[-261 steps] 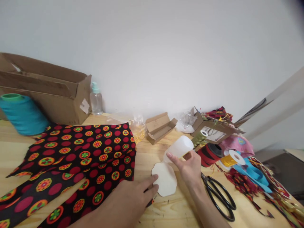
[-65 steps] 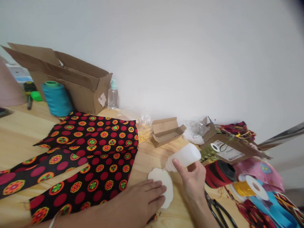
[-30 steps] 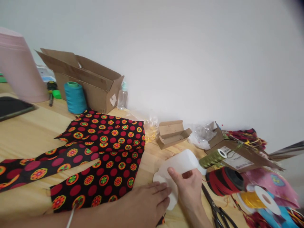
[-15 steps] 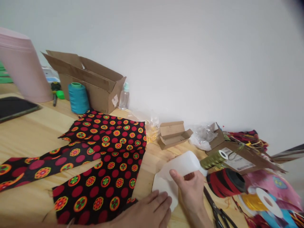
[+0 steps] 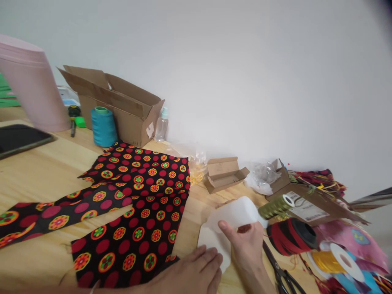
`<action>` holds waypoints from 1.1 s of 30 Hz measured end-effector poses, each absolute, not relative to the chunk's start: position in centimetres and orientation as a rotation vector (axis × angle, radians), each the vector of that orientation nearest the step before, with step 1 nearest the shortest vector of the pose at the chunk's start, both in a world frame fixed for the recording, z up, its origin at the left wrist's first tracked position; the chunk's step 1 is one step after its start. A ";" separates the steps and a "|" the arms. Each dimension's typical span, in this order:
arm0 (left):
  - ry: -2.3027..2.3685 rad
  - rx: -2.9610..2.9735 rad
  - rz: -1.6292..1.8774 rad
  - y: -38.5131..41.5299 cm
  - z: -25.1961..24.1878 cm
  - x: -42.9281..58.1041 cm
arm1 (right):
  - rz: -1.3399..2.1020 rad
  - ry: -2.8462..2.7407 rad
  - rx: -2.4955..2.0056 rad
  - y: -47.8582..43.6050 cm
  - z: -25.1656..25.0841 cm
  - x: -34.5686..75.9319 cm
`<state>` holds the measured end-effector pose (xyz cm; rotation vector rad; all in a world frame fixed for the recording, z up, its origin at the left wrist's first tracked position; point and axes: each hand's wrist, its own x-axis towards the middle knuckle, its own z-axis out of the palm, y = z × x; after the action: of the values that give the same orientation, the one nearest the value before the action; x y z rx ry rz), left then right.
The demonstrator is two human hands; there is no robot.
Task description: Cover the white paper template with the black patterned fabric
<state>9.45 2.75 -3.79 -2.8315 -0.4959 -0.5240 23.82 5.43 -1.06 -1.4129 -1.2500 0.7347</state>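
Observation:
My left hand (image 5: pixel 196 267) lies flat, fingers stretched out, on the lower part of a thin white sheet (image 5: pixel 211 241) on the wooden table. The sheet's upper part curls over into a loose roll. My right hand (image 5: pixel 246 245) grips that curled part with the thumb on its outer side; the fingers behind it are partly hidden. Left of the sheet, black fabric (image 5: pixel 139 204) with red dots and flower rounds is spread out in cut pieces. Its near edge passes beneath my left forearm. Black scissors (image 5: pixel 280 271) rest just right of my right wrist.
On the right are a green thread spool (image 5: pixel 275 207), a red-and-black spool (image 5: pixel 290 236) and a gold ribbon spool (image 5: pixel 329 261). A small open carton (image 5: pixel 225 175) stands behind the sheet. Farther left are a large cardboard box (image 5: pixel 122 110), a blue thread cone (image 5: pixel 104 126) and a phone (image 5: pixel 23 139).
The view has shifted slightly, so things on the left appear a little farther right. Both hands keep their places on the white sheet.

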 end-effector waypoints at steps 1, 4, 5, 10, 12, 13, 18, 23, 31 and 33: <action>-0.486 -2.837 -0.515 2.8 -3.7 9.4 | 0.742 -1.260 -1.406 5.5 -1.1 23.7; -0.487 -2.827 -0.585 2.7 -4.2 9.5 | 0.654 -1.209 -1.440 5.6 -1.2 23.8; -0.495 -2.819 -0.608 2.7 -4.4 9.5 | 0.599 -1.160 -1.453 5.7 -1.2 24.1; -0.498 -2.768 -0.671 2.7 -4.8 9.5 | 0.490 -0.971 -1.328 6.1 -0.5 27.3; -0.459 -2.795 -0.591 2.8 -4.5 9.4 | 0.503 -0.982 -1.346 5.9 0.0 28.7; -0.443 -2.815 -0.540 2.9 -4.3 9.3 | 0.513 -1.008 -1.380 5.7 0.2 29.1; -0.463 -2.839 -0.544 3.1 -5.3 9.6 | 0.519 -1.119 -1.435 5.2 1.0 28.0; -0.425 -2.797 -0.530 3.1 -4.8 9.5 | 0.518 -1.179 -1.390 5.3 1.0 27.0; -0.442 -2.789 -0.482 3.0 -3.1 9.2 | 0.505 -1.261 -1.393 5.4 1.0 27.5; -0.449 -2.799 -0.433 3.1 -3.0 9.3 | 0.516 -1.298 -1.391 5.5 0.9 27.7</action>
<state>9.28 3.08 -3.00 -2.7992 -0.4490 -0.4332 27.67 5.50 0.95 -1.3907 -1.2979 0.5163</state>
